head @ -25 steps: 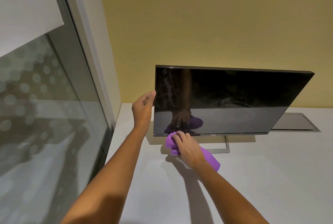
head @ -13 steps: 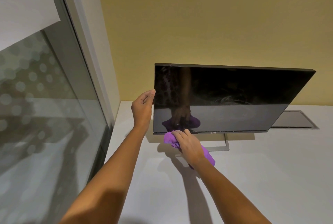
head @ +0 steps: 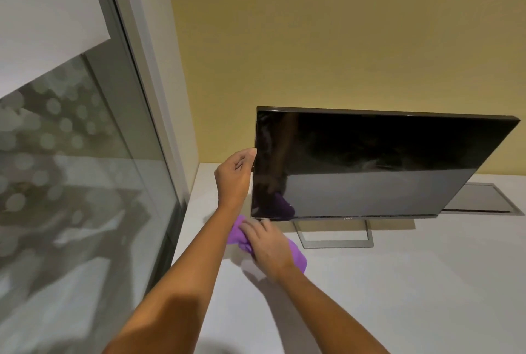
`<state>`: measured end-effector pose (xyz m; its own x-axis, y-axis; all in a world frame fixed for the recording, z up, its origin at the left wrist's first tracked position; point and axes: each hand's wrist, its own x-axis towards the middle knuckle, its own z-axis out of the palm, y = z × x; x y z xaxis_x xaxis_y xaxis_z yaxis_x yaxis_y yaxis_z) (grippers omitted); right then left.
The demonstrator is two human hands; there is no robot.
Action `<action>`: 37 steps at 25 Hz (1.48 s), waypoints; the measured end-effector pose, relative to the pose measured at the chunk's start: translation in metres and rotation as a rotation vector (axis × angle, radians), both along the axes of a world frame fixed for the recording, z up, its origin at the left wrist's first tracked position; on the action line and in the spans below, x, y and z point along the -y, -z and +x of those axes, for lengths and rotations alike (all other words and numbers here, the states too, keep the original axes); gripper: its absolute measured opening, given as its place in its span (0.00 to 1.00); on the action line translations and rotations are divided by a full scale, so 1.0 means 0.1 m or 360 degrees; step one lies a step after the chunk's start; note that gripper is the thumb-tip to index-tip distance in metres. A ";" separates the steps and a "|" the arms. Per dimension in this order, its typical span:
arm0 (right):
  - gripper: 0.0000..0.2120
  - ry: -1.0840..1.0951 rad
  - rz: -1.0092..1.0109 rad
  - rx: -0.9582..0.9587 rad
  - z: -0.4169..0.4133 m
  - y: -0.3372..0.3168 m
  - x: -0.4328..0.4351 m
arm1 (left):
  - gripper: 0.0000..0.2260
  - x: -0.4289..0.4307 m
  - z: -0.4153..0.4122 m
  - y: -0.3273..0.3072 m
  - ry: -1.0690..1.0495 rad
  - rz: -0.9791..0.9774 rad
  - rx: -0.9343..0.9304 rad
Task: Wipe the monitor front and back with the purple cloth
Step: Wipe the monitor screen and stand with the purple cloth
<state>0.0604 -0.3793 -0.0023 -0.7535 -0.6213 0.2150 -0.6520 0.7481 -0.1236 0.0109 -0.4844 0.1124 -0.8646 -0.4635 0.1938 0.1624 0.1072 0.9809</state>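
Head cam, only view I've got: the monitor (head: pixel 370 168) stands on a white desk (head: pixel 412 291), mid-right in frame, against a yellow wall (head: pixel 341 40). Its screen is dark and glossy, tilted w/ the top edge leaning toward me. Its thin grey stand (head: pixel 336 244) sits on the desk under the screen's middle. Left hand (head: pixel 233 180) grips the monitor's left edge about halfway up, fingers curled at the bezel; how far they wrap behind I can't tell. Right hand (head: pixel 266 242) is lower and nearer, just below the screen's bottom-left corner, fingers curled over the purple cloth (head: pixel 297 258) and holding it bunched. The cloth sticks out both sides of the hand, left end just beside the left forearm, right end trailing toward the stand. Fingertips sit right at the bottom bezel; whether the cloth is touching it I can't say. A purple reflection shows in the glass above that corner. Far right behind the monitor, a grey flap (head: pixel 481 199) is set flush in the desk. Left side is a glass partition (head: pixel 71 182) w/ frosted dots and a pale frame.
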 end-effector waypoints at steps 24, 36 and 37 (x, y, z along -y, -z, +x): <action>0.23 0.0095 0.0085 0.0079 -0.10 -0.23 -0.11 | 0.12 -0.02 0.02 -0.02 -0.0012 0.0004 0.0003; 0.37 0.0692 -0.0764 -0.0868 -0.46 -0.80 -0.65 | 0.11 -0.06 -0.01 0.05 -0.0034 0.0117 -0.0005; 0.38 0.0589 -0.0531 -0.0810 -0.43 -0.63 -0.65 | 0.12 -0.06 -0.02 0.05 -0.0028 0.0115 -0.0002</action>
